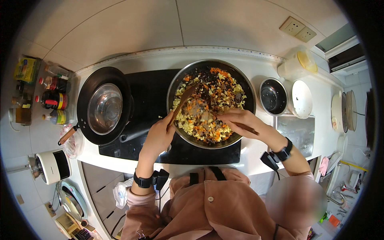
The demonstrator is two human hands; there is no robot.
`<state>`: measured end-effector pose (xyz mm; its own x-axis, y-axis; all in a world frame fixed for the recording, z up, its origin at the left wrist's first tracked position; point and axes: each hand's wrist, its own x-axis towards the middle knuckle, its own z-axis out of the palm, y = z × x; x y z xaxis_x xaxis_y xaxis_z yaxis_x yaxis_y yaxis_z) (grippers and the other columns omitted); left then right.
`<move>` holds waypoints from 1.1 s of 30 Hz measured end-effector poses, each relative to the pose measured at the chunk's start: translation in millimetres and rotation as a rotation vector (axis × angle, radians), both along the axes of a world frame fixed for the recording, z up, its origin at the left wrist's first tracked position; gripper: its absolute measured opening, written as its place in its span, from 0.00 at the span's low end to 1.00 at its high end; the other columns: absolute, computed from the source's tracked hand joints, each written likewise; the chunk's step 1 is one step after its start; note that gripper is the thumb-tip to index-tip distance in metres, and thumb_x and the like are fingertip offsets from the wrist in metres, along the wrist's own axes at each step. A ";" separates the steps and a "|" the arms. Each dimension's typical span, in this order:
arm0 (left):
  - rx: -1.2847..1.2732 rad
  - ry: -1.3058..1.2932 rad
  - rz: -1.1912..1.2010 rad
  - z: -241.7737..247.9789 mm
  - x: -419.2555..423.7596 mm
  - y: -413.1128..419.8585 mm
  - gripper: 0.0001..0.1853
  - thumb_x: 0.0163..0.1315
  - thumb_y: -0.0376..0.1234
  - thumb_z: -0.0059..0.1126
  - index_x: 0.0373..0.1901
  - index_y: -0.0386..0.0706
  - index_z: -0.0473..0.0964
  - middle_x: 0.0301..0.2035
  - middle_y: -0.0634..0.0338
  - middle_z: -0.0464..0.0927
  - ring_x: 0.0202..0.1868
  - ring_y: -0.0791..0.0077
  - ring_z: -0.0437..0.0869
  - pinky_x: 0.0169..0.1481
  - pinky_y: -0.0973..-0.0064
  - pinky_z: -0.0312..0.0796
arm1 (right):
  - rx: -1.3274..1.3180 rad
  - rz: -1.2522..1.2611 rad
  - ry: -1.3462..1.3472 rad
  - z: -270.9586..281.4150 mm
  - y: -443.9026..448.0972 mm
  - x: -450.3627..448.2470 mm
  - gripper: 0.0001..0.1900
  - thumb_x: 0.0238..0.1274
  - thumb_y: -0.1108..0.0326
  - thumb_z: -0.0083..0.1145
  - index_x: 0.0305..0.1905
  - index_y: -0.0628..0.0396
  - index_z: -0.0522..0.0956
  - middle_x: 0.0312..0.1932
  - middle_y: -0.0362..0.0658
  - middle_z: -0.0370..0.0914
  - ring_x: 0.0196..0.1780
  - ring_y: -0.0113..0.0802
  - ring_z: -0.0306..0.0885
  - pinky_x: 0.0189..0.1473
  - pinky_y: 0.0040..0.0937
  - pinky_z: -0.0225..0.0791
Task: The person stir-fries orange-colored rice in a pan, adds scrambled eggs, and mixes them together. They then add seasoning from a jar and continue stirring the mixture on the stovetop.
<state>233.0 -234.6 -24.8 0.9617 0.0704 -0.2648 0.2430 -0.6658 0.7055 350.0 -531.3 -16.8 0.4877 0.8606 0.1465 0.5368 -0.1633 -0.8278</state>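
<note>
A wide, steel-rimmed pan (253, 103) sits on the black cooktop (147, 87). It holds a loose mix of finely chopped yellow pieces, orange shreds and dark bits (223, 82). At the pan's near left edge, my left hand (159, 135) grips a brown wooden spatula (181, 102), whose blade leans into the food. My right hand (244, 121) is over the pan's right side, closed around the brown handle of a second utensil (246, 129). That utensil's working end is hidden by my fingers and blurred, moving food.
Left of the pan, a black wok (100, 78) with a wooden handle holds a shiny bowl (105, 109). On the right stand a dark-lined metal pot (273, 96), a white bowl (302, 99) and a yellow-lidded container (295, 67). Sauce bottles (54, 99) line the left wall.
</note>
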 end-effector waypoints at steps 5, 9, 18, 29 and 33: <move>0.068 0.002 0.030 17.4 -26.9 3.5 0.27 0.64 0.31 0.50 0.67 0.37 0.68 0.44 0.34 0.79 0.44 0.39 0.82 0.51 0.56 0.74 | -0.197 0.181 0.146 48.8 -28.8 -21.3 0.20 0.53 0.79 0.57 0.54 0.63 0.78 0.31 0.45 0.74 0.34 0.40 0.77 0.35 0.35 0.70; 0.035 0.004 0.040 17.0 -31.9 -3.2 0.27 0.63 0.30 0.50 0.67 0.36 0.68 0.44 0.34 0.79 0.45 0.39 0.82 0.51 0.56 0.74 | -0.262 0.372 0.077 19.1 5.6 -31.5 0.18 0.58 0.75 0.52 0.55 0.59 0.74 0.35 0.44 0.69 0.36 0.38 0.79 0.35 0.37 0.75; 0.078 0.081 0.109 17.2 -35.6 -4.4 0.29 0.64 0.30 0.49 0.69 0.37 0.65 0.47 0.32 0.78 0.49 0.40 0.81 0.55 0.60 0.72 | -0.093 0.006 -0.119 -6.7 7.6 27.0 0.18 0.56 0.78 0.54 0.54 0.66 0.75 0.40 0.52 0.77 0.42 0.49 0.79 0.44 0.39 0.73; 0.054 -0.080 0.028 -18.4 -18.6 -15.8 0.28 0.62 0.29 0.49 0.67 0.35 0.67 0.42 0.34 0.79 0.42 0.39 0.82 0.50 0.55 0.75 | -0.141 0.062 0.075 14.7 -25.5 -27.1 0.18 0.53 0.75 0.54 0.51 0.63 0.78 0.17 0.41 0.68 0.31 0.38 0.73 0.36 0.34 0.69; 0.048 -0.020 -0.027 -19.1 -5.2 -18.5 0.28 0.63 0.29 0.49 0.66 0.35 0.68 0.44 0.35 0.79 0.44 0.39 0.82 0.51 0.55 0.74 | -0.004 0.134 -0.270 -11.4 30.5 -22.0 0.19 0.55 0.76 0.54 0.54 0.59 0.77 0.30 0.44 0.74 0.32 0.41 0.76 0.36 0.36 0.72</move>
